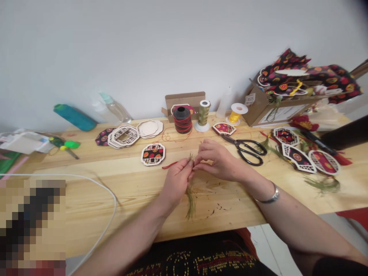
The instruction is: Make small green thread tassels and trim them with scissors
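Note:
My left hand [174,182] is closed on a tassel of olive-green threads [190,205]. The loose threads hang below the fist and a short tuft sticks up above the thumb. A red cord end [169,165] pokes out to the left of that hand. Close against it, my right hand [217,159] is pinched at the top of the tassel; whatever lies between its fingertips is too small to see. Beyond my left hand lies a square fabric ornament with a white lattice frame [153,154]. Black-handled scissors [250,151] rest just right of my right hand.
Spools of red cord [183,122], olive thread [204,114] and yellow ribbon [238,113] stand along the wall. White lattice frames [126,136] are stacked left. Finished ornaments [300,158] lie right, before a cardboard box [258,103]. A white cable [110,191] curves across the left.

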### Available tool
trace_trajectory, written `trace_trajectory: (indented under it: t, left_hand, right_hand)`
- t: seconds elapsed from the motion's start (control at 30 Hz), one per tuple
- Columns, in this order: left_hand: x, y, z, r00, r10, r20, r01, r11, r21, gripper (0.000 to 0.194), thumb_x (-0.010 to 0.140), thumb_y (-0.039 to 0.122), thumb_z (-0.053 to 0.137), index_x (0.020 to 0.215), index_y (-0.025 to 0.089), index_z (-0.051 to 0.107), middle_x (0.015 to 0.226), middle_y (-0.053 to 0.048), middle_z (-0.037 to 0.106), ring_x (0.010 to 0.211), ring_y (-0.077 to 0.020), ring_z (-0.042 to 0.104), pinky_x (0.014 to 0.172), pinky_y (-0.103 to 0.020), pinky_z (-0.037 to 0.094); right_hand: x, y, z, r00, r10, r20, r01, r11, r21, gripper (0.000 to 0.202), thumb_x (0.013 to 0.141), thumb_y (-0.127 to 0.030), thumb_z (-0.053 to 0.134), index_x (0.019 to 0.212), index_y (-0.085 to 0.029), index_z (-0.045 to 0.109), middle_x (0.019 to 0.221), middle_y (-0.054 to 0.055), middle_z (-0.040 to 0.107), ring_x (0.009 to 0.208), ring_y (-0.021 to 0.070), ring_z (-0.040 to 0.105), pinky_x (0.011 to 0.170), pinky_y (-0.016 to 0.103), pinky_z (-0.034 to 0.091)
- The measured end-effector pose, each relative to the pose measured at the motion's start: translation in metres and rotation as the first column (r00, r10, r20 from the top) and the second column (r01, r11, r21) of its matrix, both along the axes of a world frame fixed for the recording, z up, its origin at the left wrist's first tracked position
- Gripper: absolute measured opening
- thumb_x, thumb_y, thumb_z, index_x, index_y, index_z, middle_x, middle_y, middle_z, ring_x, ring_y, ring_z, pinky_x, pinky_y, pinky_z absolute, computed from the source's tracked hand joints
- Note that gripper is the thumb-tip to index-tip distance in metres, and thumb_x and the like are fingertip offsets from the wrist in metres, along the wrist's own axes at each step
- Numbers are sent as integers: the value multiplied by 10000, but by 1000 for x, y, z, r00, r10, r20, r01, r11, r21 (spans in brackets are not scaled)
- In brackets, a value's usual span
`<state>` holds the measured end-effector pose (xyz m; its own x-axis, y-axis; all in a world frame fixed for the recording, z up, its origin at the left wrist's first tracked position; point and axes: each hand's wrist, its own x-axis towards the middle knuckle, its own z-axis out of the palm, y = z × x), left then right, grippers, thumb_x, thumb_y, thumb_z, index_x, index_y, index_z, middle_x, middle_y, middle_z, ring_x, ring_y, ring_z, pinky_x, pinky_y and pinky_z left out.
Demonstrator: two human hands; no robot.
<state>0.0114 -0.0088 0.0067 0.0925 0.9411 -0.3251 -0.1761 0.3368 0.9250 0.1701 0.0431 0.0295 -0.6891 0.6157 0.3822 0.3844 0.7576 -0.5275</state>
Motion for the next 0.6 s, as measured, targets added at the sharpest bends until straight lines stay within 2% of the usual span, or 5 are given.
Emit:
trace_trajectory:
  t: [0.27,0.5,0.6]
  left_hand:
    - [-3,0,2,996,20,-84,-19,1000,4,271,752,414,613,694,149,617,557,47,455,446,-42,327,412,-172,225]
    - [-3,-1,2,998,-2,-70,3,1000,11,243,779,376,585,686,153,609,553,43,467,451,-44,318,415,-171,213]
    - [-3,1,3,998,9,-63,-8,1000,14,233,790,365,569,743,146,634,552,37,492,434,-45,283,406,-180,187]
  right_hand:
    - [3,6,-3,999,-31,-42,30,999,-17,112,847,-139,546,764,-155,620,759,45,550,779,160,470,715,299,388]
    - [6,10,-5,995,-68,-79,67,998,-20,94,824,-125,576,740,-146,611,751,46,569,776,159,486,729,302,398]
    - [7,8,-1,996,-22,-82,19,999,-37,110,830,-131,574,736,-141,630,745,47,561,769,155,486,730,304,402]
